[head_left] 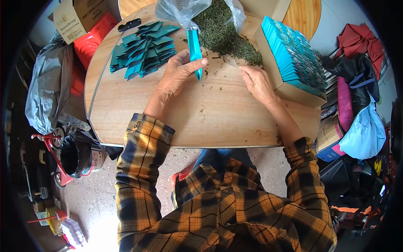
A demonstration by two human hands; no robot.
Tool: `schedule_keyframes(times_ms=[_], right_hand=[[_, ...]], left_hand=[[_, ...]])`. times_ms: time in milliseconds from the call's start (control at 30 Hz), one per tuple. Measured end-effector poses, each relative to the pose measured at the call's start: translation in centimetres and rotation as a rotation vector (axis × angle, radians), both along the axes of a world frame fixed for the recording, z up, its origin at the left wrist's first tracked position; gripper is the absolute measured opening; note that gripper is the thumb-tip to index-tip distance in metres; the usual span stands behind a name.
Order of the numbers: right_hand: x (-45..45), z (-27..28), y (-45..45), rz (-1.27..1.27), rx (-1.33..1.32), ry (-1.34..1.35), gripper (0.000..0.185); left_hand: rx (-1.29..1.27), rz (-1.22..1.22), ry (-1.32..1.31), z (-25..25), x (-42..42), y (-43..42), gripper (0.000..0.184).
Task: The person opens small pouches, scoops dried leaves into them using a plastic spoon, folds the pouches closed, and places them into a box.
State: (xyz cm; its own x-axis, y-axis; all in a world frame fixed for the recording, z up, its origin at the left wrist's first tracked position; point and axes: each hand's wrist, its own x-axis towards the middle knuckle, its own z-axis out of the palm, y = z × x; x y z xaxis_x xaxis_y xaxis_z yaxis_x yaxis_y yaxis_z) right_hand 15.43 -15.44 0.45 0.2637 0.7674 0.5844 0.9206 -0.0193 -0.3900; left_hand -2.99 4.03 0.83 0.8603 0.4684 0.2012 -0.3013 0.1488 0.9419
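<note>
My left hand (177, 70) is closed around a narrow teal foil pouch (193, 47), thumb across its front; the pouch's upper end is towards the leaf pile. My right hand (257, 82) pinches the handle of a small translucent scoop (230, 61), whose head lies close to the tabletop at the near edge of the pile. Dried green leaves, like loose tea (221, 35), spill from a clear plastic bag (178, 9) onto the wood. Left of my left hand lies a heap of flat teal pouches (145, 51).
A cardboard box (268, 63) packed with rows of teal pouches (291, 52) stands at the table's right. A black object (129, 25) lies at the back left of the wooden table (201, 117). Leaf crumbs are scattered before me. Red stools (94, 40) and bags crowd both sides.
</note>
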Motion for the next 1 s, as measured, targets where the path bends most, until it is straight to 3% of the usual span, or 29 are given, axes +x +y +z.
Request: schedule_keyframes(times_ms=[100,200,300,400,467,600,667,800,867,933,1000], right_hand=[[0.2,-0.1,0.0,-0.078,-0.127,-0.149,0.020],[-0.1,1.5,0.2,-0.077,0.025,-0.310,0.027],[-1.6,2.7,0.6,-0.003,0.106,0.217,0.033],[-4.1,4.5,1.5,0.142,0.108,0.359,0.035],[-5.1,4.8,2.3,0.167,0.088,0.415,0.037],[-6.0,5.6,4.1,0.188,0.034,0.608,0.030],[-5.8,5.0,4.8,0.198,0.066,0.607,0.025],[-5.2,5.0,5.0,0.208,0.112,0.587,0.013],[-5.2,5.9,4.3,0.202,0.135,0.574,0.012],[-4.8,6.8,3.4,0.191,0.171,0.549,0.011],[-4.6,6.7,2.8,0.154,0.147,0.497,0.012]], left_hand=[[-0.106,-0.097,-0.011,0.0,0.2,-0.2,0.052],[-0.115,-0.136,-0.028,-0.4,0.4,-0.4,0.053],[0.001,-0.084,0.004,-0.2,0.5,-1.2,0.052],[0.168,0.019,0.042,-0.1,0.9,-2.0,0.053],[0.496,0.218,0.105,-0.2,0.8,-2.0,0.060],[0.627,0.324,-0.041,-1.5,1.6,-1.7,0.069],[0.818,0.486,0.129,-0.8,1.1,-2.3,0.075],[0.823,0.486,0.079,-0.9,1.1,-2.2,0.082],[0.784,0.446,-0.142,-0.8,1.3,-2.3,0.082],[0.589,0.374,-0.107,-0.8,1.2,-1.9,0.077],[0.520,0.399,-0.129,-0.8,1.1,-1.7,0.058]])
